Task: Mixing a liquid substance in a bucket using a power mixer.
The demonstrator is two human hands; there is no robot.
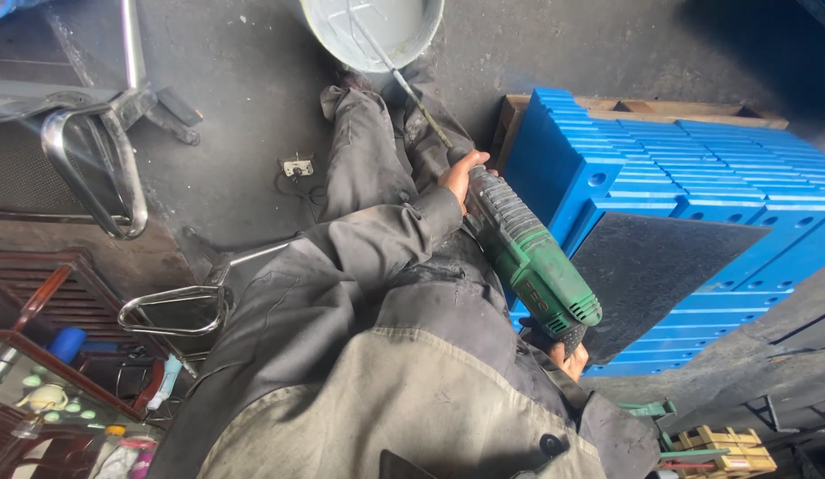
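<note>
The green power drill [529, 263] is held at an angle across the person's lap, body low and to the right, front end raised toward the upper left. A long mixing rod [403, 84] runs from its front end up into the grey bucket [374, 31] standing on the floor beyond the knees.

Left hand [462, 175]: the arm reaches across the body, sleeve bent at the elbow, wrist extended forward. The grip is clenched around the ribbed front collar of the drill, directly behind the rod.

Right hand [572, 357]: held close to the hip, largely hidden beneath the drill body. The grip grasps the rear handle from below; only part of the fingers shows.

Just right of both grips lies a stack of blue plastic blocks [696, 168] on a wooden pallet [625, 108], with a dark flat sheet [647, 275] resting on them. Well left of the front grip stand chrome tube chair frames [93, 168]. A small metal part [298, 166] lies on the floor left of the knees
</note>
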